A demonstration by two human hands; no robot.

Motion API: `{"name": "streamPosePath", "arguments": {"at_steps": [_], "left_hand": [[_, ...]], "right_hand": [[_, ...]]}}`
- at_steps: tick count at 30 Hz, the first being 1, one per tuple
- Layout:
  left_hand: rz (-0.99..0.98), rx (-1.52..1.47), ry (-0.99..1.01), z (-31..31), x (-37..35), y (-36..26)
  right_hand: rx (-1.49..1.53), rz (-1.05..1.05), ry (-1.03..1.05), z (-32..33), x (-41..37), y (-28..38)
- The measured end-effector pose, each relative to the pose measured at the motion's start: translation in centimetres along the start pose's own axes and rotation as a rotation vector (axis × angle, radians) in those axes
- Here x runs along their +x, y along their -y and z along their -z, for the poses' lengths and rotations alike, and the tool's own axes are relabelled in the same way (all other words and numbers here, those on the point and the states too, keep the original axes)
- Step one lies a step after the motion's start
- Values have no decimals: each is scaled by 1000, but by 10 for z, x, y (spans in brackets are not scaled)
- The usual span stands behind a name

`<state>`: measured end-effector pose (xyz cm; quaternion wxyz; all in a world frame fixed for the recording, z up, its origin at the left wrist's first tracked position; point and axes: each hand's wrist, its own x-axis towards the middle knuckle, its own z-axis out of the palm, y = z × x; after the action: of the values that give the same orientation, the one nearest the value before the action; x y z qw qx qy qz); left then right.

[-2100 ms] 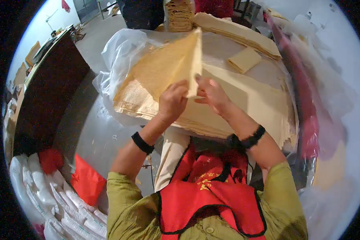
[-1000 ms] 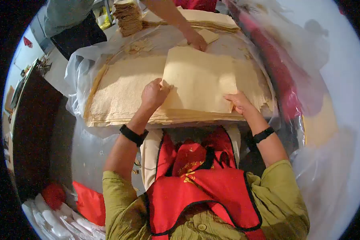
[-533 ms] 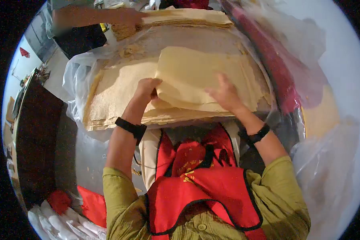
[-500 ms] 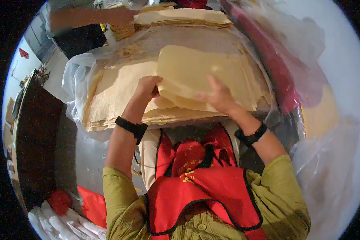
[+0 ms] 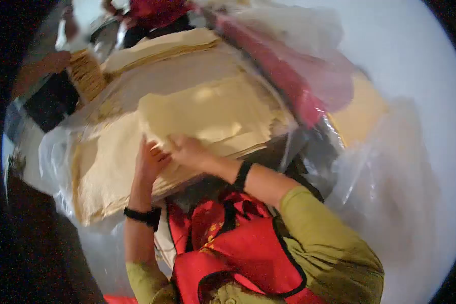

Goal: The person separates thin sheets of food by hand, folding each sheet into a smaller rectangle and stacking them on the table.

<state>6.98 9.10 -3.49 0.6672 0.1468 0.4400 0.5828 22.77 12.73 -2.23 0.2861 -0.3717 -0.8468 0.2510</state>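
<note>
Pale yellow, thin, floppy sheet (image 5: 159, 112) lies just beyond both sets of fingers, on top of a broad cream stack of similar sheets (image 5: 111, 164). From where I'm standing, the left hand (image 5: 149, 159) is at the sheet's near corner, its fingers curled and a little apart; the right hand (image 5: 187, 151) is right beside it, fingers bent in over the near edge. Both are blurred, so I can't tell whether either clamps down. That corner looks like the weak spot to me: a hard tug between the two hands could tear it, and uneven pressure could leave a crooked crease. The layers below the fingers lie loose, so a dragging fingertip might well catch and skew one. Left of them, crinkled clear plastic film (image 5: 55, 159) could snag a wrist.
</note>
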Motion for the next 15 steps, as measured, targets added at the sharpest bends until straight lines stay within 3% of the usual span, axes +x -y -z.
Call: {"name": "streamPosePath", "arguments": {"at_steps": [1,3,6,9,12,15], "left_hand": [[-30,40,53,-1,-3,0],[-166,167,163,-9,-9,3],[-385,346,278,-13,-17,5],[-342,280,249,-7,-20,7],[-197,146,100,5,-5,4],[-94,93,23,15,3,4]], "right_hand": [[-16,83,-82,-16,0,-11],[-104,197,-49,-37,-4,-27],[-175,162,34,-37,-14,-23],[-79,162,82,14,-32,0],[7,180,-226,70,-18,-24],[78,38,-554,183,-18,-32]]}}
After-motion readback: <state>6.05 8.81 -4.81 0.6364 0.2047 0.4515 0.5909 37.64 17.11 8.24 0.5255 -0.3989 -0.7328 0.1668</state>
